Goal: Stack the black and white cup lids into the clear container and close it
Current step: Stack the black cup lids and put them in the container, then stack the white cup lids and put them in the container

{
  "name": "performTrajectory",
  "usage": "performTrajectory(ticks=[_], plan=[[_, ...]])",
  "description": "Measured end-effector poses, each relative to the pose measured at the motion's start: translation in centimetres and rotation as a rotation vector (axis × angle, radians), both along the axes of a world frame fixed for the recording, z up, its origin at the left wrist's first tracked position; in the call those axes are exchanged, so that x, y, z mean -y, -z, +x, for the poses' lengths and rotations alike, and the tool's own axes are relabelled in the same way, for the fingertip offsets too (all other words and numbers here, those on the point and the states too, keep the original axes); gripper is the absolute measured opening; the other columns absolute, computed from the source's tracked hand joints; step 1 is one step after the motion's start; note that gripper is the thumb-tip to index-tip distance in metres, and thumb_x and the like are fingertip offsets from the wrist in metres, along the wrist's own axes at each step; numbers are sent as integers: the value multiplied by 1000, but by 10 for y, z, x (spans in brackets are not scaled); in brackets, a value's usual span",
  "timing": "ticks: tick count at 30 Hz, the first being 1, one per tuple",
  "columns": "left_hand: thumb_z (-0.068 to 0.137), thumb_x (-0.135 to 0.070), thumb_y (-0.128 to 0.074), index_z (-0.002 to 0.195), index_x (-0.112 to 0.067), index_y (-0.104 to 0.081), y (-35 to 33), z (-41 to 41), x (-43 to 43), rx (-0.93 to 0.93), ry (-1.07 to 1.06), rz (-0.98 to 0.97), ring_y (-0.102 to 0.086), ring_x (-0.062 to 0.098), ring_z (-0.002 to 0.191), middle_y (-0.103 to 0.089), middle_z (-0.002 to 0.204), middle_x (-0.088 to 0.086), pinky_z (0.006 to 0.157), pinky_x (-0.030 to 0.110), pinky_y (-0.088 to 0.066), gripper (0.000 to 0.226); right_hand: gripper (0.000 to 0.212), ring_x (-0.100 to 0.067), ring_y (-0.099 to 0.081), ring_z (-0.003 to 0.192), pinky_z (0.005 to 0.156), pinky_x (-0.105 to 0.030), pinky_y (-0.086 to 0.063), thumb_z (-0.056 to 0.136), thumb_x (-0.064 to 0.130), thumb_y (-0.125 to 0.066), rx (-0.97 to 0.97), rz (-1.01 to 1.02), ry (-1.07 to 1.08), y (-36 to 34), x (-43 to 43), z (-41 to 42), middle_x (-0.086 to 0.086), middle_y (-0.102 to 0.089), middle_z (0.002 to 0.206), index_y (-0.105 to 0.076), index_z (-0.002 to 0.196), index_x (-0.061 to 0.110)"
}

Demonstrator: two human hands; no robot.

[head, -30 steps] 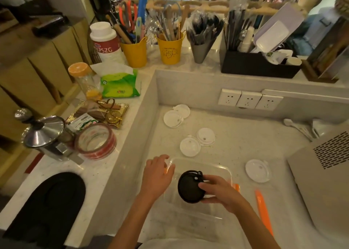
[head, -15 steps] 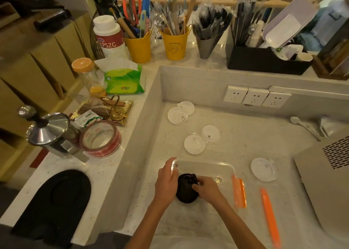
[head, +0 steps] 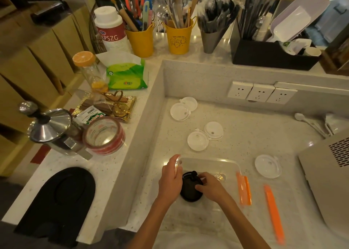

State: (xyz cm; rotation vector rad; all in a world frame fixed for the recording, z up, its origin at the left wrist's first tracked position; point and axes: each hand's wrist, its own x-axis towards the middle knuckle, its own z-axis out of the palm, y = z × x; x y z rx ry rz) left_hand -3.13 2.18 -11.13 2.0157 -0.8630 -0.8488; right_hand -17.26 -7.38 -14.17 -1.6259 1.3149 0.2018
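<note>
Seating the black lid flat is the step judged in hand. Low in the frame's centre, the clear container (head: pixel 209 163) is steadied on the bench (head: pixel 245 135) by the left hand (head: pixel 170 180), clamped on its rim. The black lid (head: pixel 189 190), pinched by the right hand (head: pixel 212 188), should be lowered level. White lids (head: pixel 197 141) are left at mid-frame.

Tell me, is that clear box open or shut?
Open: the clear container has no cover on, and both hands reach inside with a black lid.
</note>
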Motion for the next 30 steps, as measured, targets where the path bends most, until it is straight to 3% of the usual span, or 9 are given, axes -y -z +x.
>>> performTrajectory(ticks=[3,7,12,14,16,20,23,26,30], plan=[[106,-38,-39,139,-48,-39,2,1,1,3,7,5,-52,5,108,-54,136,-5,91,27,-39,34,48,-14,-57,97,84,-25,-48,87,14,-71,5,-8,-25,3,-1,0,0,-59,109,-55,132,16],[105,-39,-39,136,-49,-41,4,1,2,-5,-4,-2,-55,7,111,-56,134,-6,94,31,-45,33,47,-14,-56,99,87,-27,-50,88,13,-70,8,-5,-40,-4,0,1,-7,-62,126,-54,132,16],[106,-31,-42,142,-34,-43,-8,8,6,-104,47,20,-59,24,121,-59,134,7,105,49,-49,36,58,-21,-50,130,104,-30,-41,92,29,-66,-27,-60,-170,-39,-2,-7,-1,-50,145,-44,145,22],[105,-39,-41,148,-33,-41,-20,18,10,-180,78,52,-50,17,134,-50,145,-7,115,43,-41,43,42,-17,-58,121,97,-27,-45,93,35,-62,-39,-60,-239,-67,13,-9,4,-60,130,-56,134,26],[104,-50,-39,151,-35,-37,-36,31,25,-228,87,91,-41,5,130,-41,136,-20,114,32,-33,50,18,-9,-67,95,82,-25,-53,94,33,-60,46,-15,-285,-100,42,-3,8,-71,102,-70,108,26],[104,-40,-40,135,-22,-57,-67,66,93,-208,28,41,-55,15,120,-58,127,-9,106,37,-42,40,14,-4,-64,68,61,-17,-51,94,21,-60,223,-120,-235,-147,115,47,6,-72,80,-74,95,19],[102,-25,-44,126,-10,-61,-72,92,154,-222,-94,54,-61,35,117,-66,126,12,101,47,-48,34,16,-14,-63,73,67,-28,-50,94,19,-59,206,-213,-130,-138,168,97,-1,-71,84,-72,98,10],[98,-12,-48,133,-3,-57,-62,119,207,-200,-177,130,-57,36,125,-60,138,19,105,44,-48,37,20,-21,-64,78,69,-32,-50,91,12,-59,149,-249,-83,-111,214,147,-12,-74,102,-72,104,5],[100,-18,-49,148,-6,-40,-40,141,245,-230,-211,253,-55,37,129,-52,147,21,97,43,-54,50,37,-32,-59,120,99,-38,-47,92,18,-60,63,-316,-55,-65,242,185,-15,-61,134,-61,128,9]])
